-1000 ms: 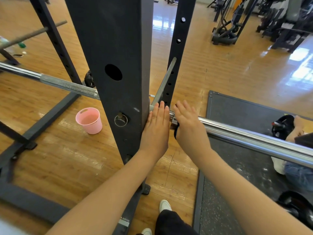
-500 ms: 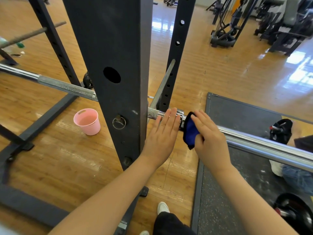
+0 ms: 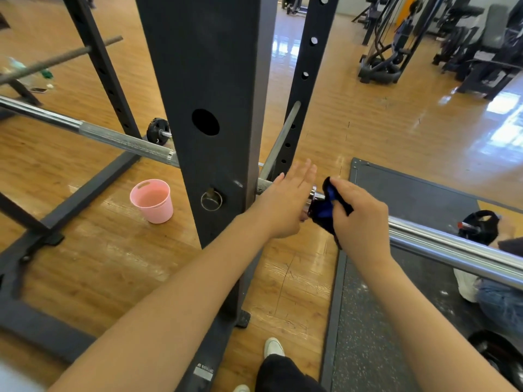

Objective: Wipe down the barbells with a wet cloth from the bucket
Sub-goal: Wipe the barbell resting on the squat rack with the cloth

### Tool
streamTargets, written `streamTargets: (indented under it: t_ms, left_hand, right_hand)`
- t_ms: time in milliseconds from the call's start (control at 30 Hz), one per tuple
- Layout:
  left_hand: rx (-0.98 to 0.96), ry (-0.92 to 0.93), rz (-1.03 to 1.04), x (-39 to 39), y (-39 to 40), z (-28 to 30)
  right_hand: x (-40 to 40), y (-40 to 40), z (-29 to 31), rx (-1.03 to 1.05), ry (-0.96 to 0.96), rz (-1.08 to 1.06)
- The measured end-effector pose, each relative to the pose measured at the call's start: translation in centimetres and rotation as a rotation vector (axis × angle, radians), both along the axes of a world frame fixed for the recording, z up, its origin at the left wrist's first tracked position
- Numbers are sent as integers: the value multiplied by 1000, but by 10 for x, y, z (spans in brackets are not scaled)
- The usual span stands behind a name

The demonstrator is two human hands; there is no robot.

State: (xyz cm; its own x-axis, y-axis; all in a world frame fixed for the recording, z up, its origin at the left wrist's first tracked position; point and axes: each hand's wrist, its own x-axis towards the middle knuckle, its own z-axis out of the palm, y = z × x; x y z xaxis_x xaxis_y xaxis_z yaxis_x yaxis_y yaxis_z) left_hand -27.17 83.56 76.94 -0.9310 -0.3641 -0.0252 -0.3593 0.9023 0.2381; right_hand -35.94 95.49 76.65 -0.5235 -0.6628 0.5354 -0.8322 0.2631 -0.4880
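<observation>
Chrome barbell [image 3: 452, 244] racked, blue cloth [image 3: 325, 207] on it, pink bucket [image 3: 152, 202] upright

Left hand [image 3: 285, 205] reaches forward, fingers straight and together, palm down; right hand [image 3: 360, 219] has its fingers curled in a pinching grip; both forearms extended.

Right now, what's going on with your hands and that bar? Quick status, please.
Left hand open, flat on the barbell. Right hand grips blue cloth at the collar. Rack post blocks the bar leftward.
</observation>
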Motion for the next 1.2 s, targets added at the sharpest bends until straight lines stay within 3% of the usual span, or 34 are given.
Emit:
streamTargets:
  t_ms: [133,233,300,467,667,833,900,1033,1200]
  left_hand:
    - [62,266,309,27,29,-33]
    - [79,195,433,42,50,-61]
    - [53,131,434,47,53,-72]
    - [17,181,383,51,49,-71]
    - [13,218,375,45,46,-76]
    - [-139,276,401,44,45,-76]
    - [-192,280,398,39,44,-70]
    - [-224,226,406,35,40,-66]
    - [-323,170,400,38,41,-67]
  right_hand:
    - [14,-18,-11,34,146,210]
    - [26,-13,-43,199,387,382]
    - [20,-4,-51,172,459,411]
    - [3,-29,-12,-9,329,195]
    - [17,-10,-30,159,360,383]
    - [6,-38,29,-18,255,340]
    - [3,-57,47,147,234,368]
    - [8,-68,38,748,302,349]
    - [10,-65,31,761,516,404]
